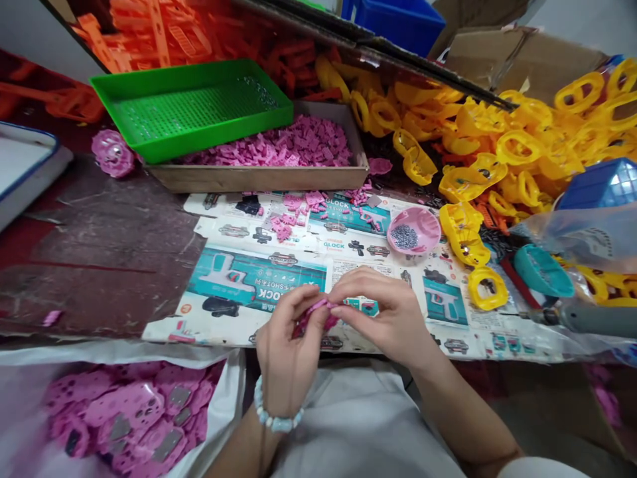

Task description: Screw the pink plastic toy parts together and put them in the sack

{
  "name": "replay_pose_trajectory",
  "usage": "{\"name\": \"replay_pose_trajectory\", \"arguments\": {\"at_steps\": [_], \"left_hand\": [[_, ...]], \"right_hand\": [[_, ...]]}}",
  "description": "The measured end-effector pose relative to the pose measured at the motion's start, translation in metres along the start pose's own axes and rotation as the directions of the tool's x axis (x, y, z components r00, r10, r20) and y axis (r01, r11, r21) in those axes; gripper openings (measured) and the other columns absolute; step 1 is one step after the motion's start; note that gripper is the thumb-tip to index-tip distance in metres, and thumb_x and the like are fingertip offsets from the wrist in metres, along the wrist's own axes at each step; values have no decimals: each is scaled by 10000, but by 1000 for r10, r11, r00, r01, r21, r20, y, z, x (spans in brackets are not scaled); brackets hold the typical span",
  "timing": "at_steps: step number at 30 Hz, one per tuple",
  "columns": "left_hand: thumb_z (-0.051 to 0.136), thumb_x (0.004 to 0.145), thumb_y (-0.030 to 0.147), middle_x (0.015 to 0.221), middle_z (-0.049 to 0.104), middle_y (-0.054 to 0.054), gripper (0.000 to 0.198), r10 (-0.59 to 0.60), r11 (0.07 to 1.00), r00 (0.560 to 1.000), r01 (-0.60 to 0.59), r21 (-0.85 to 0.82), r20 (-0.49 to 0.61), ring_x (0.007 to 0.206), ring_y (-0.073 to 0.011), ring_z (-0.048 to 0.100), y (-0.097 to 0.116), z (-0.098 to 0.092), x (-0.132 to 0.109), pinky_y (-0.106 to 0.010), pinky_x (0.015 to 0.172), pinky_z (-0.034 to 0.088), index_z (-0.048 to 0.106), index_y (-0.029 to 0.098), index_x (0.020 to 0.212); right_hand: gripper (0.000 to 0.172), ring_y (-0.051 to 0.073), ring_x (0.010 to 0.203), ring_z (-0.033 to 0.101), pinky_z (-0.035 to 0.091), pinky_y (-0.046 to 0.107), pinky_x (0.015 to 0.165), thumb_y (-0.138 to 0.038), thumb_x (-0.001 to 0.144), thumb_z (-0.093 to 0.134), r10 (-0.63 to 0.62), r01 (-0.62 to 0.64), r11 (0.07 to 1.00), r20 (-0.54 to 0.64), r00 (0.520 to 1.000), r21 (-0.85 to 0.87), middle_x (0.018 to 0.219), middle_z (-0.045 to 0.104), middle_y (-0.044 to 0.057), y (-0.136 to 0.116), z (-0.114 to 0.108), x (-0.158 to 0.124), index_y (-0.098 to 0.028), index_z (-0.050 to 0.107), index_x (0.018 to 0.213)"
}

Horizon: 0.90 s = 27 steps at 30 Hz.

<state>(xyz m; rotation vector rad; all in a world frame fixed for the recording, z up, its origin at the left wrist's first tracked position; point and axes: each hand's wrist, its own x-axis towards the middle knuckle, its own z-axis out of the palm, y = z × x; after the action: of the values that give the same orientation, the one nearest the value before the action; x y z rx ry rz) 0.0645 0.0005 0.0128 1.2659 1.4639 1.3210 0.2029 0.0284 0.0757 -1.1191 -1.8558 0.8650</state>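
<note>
A small pink plastic part [318,307] is held over the front edge of the printed cardboard [259,325]. My left hand [291,342] grips it between thumb and fingers, a beaded bracelet on that wrist. From the other side, the thumb and fingertips of my right hand [385,309] pinch together at the part's right edge. Whether a smaller piece sits in that pinch is hidden. Beyond my right hand stands a pink cup [423,229] with tiny metal pieces, probably screws. Several small pink pieces [286,226] lie scattered on the cardboard further back.
A green tray [189,136] rests on a wooden box [263,178] of small pink pieces. Yellow shells [517,146] are heaped at the right, near a teal cup [542,272] and a grey cylindrical tool [592,318]. Pink shells [124,405] fill a white bag at lower left.
</note>
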Motion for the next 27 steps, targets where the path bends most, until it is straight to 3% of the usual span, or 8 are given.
{"name": "replay_pose_trajectory", "arguments": {"at_steps": [3, 9, 14, 19, 23, 27], "left_hand": [[609, 827, 223, 860, 723, -7, 139, 123, 989, 992, -124, 81, 19, 733, -130, 707, 2, 1, -4, -188, 660, 563, 635, 207, 963], [572, 843, 146, 867, 709, -8, 176, 308, 935, 951, -310, 175, 35, 737, -116, 696, 1, -5, -4, -174, 674, 543, 577, 199, 1010], [550, 835, 111, 856, 700, -2, 206, 407, 874, 910, -414, 253, 82, 692, -101, 675, 4, -6, 1, -169, 663, 516, 563, 201, 1020], [561, 816, 114, 846, 695, -15, 224, 469, 829, 875, -483, 280, 122, 709, -113, 678, 6, -7, 4, -177, 686, 518, 547, 177, 1031], [572, 843, 133, 818, 700, 9, 167, 443, 857, 890, -456, 238, 111, 678, -97, 675, 0, -10, 1, -165, 658, 518, 559, 200, 996], [607, 838, 145, 850, 716, 7, 188, 245, 966, 969, -244, 87, -6, 760, -111, 703, -10, -17, -1, -171, 720, 556, 570, 200, 1014]], "right_hand": [[73, 141, 783, 641, 522, 294, 754, -139, 813, 639, 4, -4, 1000, 15, 1000, -5, 807, 703, 26, 2, 1, -2, -199, 674, 834], [105, 115, 790, 655, 528, 233, 742, -103, 823, 609, 1, 3, 998, 61, 998, -68, 828, 709, 24, 1, -3, -4, -186, 666, 851], [102, 126, 801, 596, 490, 246, 732, -102, 860, 551, -64, 102, 959, 149, 987, -264, 848, 670, 50, -6, -4, -4, -158, 633, 882], [109, 149, 812, 548, 459, 266, 717, -126, 875, 526, -40, 117, 907, 193, 980, -405, 858, 632, 65, -10, -4, -4, -152, 629, 900], [110, 140, 817, 561, 455, 253, 720, -130, 877, 531, -4, 95, 922, 236, 972, -375, 848, 639, 46, -11, -7, -4, -161, 625, 925], [159, 136, 876, 609, 471, 242, 782, -249, 870, 586, -64, 131, 951, 234, 970, -281, 925, 678, 43, 1, -10, 16, -159, 614, 998]]}}
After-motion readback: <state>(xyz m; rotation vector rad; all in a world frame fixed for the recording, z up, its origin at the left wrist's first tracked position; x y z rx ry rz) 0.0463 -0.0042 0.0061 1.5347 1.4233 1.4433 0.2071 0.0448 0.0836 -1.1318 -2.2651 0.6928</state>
